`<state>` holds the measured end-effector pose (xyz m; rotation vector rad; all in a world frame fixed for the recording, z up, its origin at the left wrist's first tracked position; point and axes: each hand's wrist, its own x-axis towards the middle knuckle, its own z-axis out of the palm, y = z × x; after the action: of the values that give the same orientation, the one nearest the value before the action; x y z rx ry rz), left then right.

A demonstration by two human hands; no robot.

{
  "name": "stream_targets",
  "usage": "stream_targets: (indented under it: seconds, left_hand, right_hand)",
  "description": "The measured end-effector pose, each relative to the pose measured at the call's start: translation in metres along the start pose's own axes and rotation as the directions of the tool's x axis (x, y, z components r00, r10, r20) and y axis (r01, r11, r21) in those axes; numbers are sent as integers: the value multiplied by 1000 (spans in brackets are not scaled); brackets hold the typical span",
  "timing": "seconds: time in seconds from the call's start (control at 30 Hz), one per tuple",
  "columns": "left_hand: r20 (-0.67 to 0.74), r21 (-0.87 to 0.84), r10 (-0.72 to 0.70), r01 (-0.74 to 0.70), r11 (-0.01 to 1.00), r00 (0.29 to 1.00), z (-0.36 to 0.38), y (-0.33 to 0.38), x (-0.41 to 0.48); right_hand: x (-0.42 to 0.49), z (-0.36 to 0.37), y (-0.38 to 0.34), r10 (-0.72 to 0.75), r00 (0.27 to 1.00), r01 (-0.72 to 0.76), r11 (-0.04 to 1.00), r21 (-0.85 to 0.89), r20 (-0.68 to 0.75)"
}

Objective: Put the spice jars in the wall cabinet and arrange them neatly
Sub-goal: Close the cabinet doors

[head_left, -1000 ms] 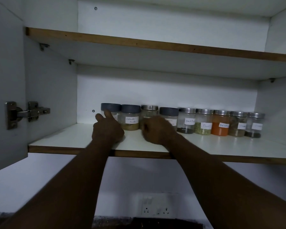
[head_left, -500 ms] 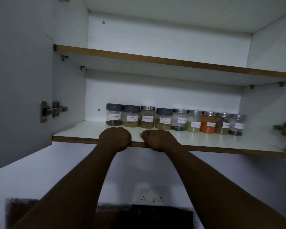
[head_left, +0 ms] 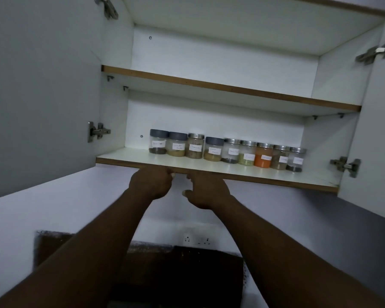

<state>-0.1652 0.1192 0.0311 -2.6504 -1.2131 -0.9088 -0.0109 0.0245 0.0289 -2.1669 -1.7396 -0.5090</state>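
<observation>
Several labelled spice jars stand side by side in one row along the back of the wall cabinet's lower shelf (head_left: 125, 157). The leftmost jar (head_left: 157, 142) has a grey lid, the orange-filled jar (head_left: 263, 155) a steel lid, and the rightmost jar (head_left: 296, 160) stands near the right wall. My left hand (head_left: 151, 182) and my right hand (head_left: 206, 191) hang just below the shelf's front edge, apart from the jars. Both have curled fingers and hold nothing.
Both cabinet doors stand open, the left door (head_left: 42, 85) and the right door (head_left: 373, 121), with metal hinges (head_left: 97, 132) on each side. An upper shelf (head_left: 209, 84) is bare. A wall socket (head_left: 197, 238) sits below, above a dark countertop.
Both hands have pulled back from the jars at the row's left end and dropped below the shelf's front edge. My view has backed away, showing more of the cabinet.
</observation>
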Motion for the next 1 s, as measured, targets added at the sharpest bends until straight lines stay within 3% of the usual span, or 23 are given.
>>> stream_targets:
  seconds: [0.17, 0.27, 0.4, 0.57, 0.73, 0.8, 0.83, 0.9, 0.97, 1.0]
  left_hand:
    - [-87, 23, -151, 153, 988, 985, -23, 2, -86]
    - [-150, 14, -295, 301, 954, 944, -42, 0, -140]
    - [-253, -29, -443, 451, 892, 860, -88, -10, -213]
    - [-435, -66, -605, 647, 760, 667, -176, -39, -292]
    - [-690, -161, -586, 700, 695, 424, -234, -60, -329]
    - [-702, -216, -608, 703, 677, 370, -243, -74, -335]
    - [-664, -248, -641, 695, 675, 385, -246, -83, -336]
    - [-520, -312, -690, 640, 703, 504, -249, -100, -335]
    - [-384, -354, -668, 567, 744, 637, -245, -113, -329]
    - [-379, -362, -649, 540, 760, 660, -242, -119, -326]
  right_hand:
    - [-48, -16, -51, -197, 980, 197, 977, 78, -15]
    - [-74, -29, -88, -369, 929, 368, 927, 75, 3]
    - [-105, -54, -148, -540, 838, 545, 834, 83, -76]
    - [-151, -94, -246, -681, 697, 716, 680, 159, -223]
    - [-173, -127, -311, -741, 538, 823, 565, 60, -402]
    - [-172, -137, -328, -736, 493, 836, 549, 18, -464]
    - [-171, -142, -335, -736, 479, 837, 548, -6, -478]
    - [-166, -149, -348, -737, 469, 827, 559, -50, -486]
    - [-158, -155, -358, -717, 504, 796, 602, -63, -482]
    - [-153, -155, -360, -702, 524, 777, 626, -67, -483]
